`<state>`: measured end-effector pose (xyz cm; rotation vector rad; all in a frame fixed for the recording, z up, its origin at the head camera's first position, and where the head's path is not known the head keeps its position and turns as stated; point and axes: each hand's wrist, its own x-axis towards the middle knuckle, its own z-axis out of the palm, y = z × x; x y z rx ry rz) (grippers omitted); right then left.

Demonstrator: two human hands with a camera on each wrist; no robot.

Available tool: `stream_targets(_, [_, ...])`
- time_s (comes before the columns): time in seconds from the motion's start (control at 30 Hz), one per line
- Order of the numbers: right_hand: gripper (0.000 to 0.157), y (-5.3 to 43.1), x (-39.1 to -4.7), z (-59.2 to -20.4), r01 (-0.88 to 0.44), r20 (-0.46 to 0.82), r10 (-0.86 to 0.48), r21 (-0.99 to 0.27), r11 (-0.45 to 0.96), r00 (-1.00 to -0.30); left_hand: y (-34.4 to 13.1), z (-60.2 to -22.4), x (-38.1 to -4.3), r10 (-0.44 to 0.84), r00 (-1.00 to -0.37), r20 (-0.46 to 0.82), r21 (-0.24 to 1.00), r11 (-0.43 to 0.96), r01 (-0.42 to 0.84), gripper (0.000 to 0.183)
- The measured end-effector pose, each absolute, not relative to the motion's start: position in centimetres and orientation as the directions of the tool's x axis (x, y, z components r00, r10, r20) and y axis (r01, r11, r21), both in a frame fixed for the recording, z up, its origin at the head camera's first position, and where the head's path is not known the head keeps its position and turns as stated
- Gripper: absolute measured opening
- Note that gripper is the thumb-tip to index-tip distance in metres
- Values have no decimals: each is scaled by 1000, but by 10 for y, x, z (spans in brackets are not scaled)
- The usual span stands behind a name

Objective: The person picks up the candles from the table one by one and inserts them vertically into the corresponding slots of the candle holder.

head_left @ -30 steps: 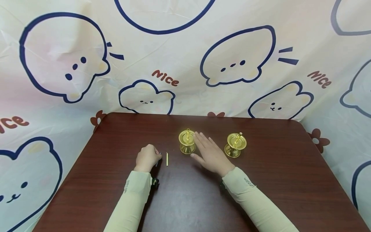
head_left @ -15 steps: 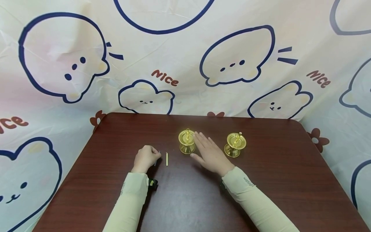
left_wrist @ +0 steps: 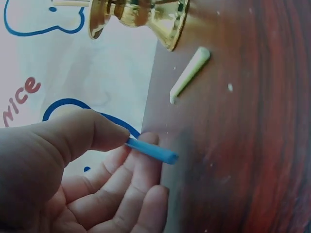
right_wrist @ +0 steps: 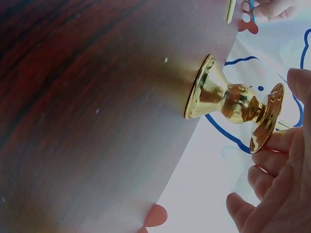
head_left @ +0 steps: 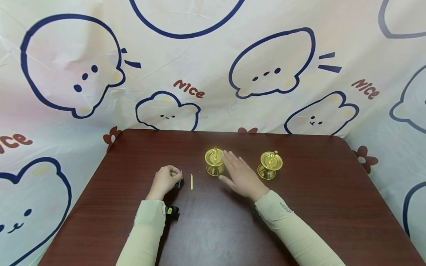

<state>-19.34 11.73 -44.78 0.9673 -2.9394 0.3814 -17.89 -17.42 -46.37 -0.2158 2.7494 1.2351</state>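
Between thumb and forefinger, my left hand (head_left: 164, 181) pinches a thin blue candle (left_wrist: 154, 151) above the table; its other fingers lie loosely behind it in the left wrist view. A pale yellow candle (head_left: 191, 182) lies on the table just right of that hand. Two brass candle holders, each with a dish on a flared foot, stand upright. My right hand (head_left: 245, 177) is beside the left holder (head_left: 215, 170), its fingers extended and the fingertips at the dish rim (right_wrist: 272, 119). A thin yellowish stick rises from each dish. The right holder (head_left: 267, 173) stands beyond the right hand.
The dark reddish-brown table (head_left: 299, 221) ends at a patterned cloth backdrop (head_left: 213, 66) behind it. A few tiny pale specks dot the tabletop near the yellow candle. Both forearms, in pale sleeves, reach in from the front edge.
My left hand has shifted slightly left, away from the yellow candle, and the blue candle now shows more below its fingers. The right hand and both holders have stayed in place.
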Motion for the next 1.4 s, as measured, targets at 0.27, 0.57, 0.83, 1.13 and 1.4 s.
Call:
stream_targets(0.27, [74,117,-194,-448,-586,95,-581,-227,778,-809,-173,-467,-181,-69,-984,-164,893,414,-178,27])
stream_targets(0.57, [74,117,-194,-449,-582,93,-578,-229,780,-811,-172,-465,-180,5,-985,-174,970,176,-171,30])
stream_targets(0.83, [75,117,-195,-450,-588,102,-582,-227,776,-807,-169,-465,-181,17,-987,-161,981,114,-158,31])
stream_targets(1.13, [74,116,-194,-450,-590,116,-580,-235,772,-806,-166,-467,-182,14,-993,-116,984,135,-114,30])
stream_targets(1.4, [73,116,-194,-451,-594,123,-582,-231,771,-804,-161,-467,-184,4,-998,-62,993,103,-61,29])
